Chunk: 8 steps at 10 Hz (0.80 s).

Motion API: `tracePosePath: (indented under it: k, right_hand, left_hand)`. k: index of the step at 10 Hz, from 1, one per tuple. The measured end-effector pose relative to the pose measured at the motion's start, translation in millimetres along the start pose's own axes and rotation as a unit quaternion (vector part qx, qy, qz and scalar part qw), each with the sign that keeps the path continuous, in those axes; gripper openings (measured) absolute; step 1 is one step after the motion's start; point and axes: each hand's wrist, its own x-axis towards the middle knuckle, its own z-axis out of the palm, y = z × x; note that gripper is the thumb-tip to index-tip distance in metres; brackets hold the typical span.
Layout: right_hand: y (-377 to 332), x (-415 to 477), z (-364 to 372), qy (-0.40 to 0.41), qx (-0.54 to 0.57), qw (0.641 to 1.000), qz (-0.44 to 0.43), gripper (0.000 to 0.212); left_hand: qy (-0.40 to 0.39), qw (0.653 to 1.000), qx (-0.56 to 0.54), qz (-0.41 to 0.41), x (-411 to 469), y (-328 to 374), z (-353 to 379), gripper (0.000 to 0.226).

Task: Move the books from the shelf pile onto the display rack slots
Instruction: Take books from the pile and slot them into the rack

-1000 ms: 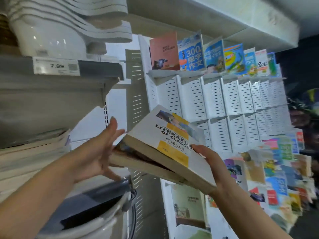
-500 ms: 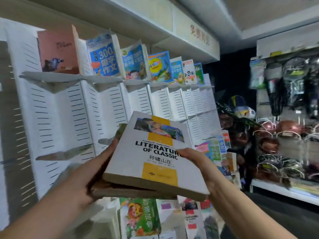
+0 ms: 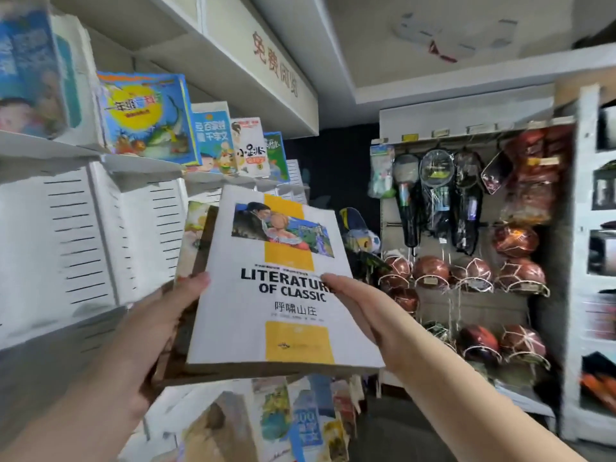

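Gripping a small stack from both sides, the left hand (image 3: 156, 331) cradles the lower books (image 3: 195, 238) while the right hand (image 3: 361, 315) pinches the white-and-yellow "Literature of Classic" paperback (image 3: 266, 295) on top, probably to steady the stack for carrying. Beyond, the rack (image 3: 76, 235) shows bare slots beneath a row of picture books (image 3: 150, 121).

A white bulkhead (image 3: 266, 78) with red Chinese characters runs above me, under a pale ceiling (image 3: 500, 71). Ahead on my right, a grey display board (image 3: 473, 315) carries hanging badminton rackets (image 3: 433, 195) in clear sleeves and rows of brown basketballs (image 3: 430, 271) in white nets. The wall (image 3: 340, 168) between board and bulkhead is dark. A white shelf unit (image 3: 583, 161) stands at my far right. The floor (image 3: 400, 438) lies in shadow, and the light is dim.
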Motion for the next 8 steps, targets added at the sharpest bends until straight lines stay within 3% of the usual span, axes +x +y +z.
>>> tracePosePath:
  k: [1, 2, 3, 6, 8]
  right_hand:
    - [-3.3, 43.9, -55.3, 0.016, 0.02, 1.0, -0.008, 0.03]
    - [2.1, 83.5, -138.3, -0.015, -0.031, 0.999, 0.029, 0.045]
    - [1.4, 127.3, -200.4, -0.001, -0.051, 0.998, 0.047, 0.049]
    - [-36.8, 292.1, -361.3, 0.054, -0.017, 0.995, 0.078, 0.024]
    - [-35.7, 405.4, -451.8, 0.076, -0.002, 0.996, 0.052, 0.019]
  left_hand:
    - [-0.007, 0.999, -0.016, 0.031, 42.2, -5.9, 62.5, 0.071]
    - [-0.015, 0.996, -0.086, 0.027, 89.6, -24.4, 127.0, 0.03]
    - [0.018, 0.993, -0.115, 0.014, 146.3, -51.2, 189.2, 0.006]
    - [0.049, 0.987, -0.15, 0.009, 324.7, -108.2, 316.7, 0.025]
    - [0.04, 0.985, -0.17, 0.01, 451.4, -161.5, 381.9, 0.02]
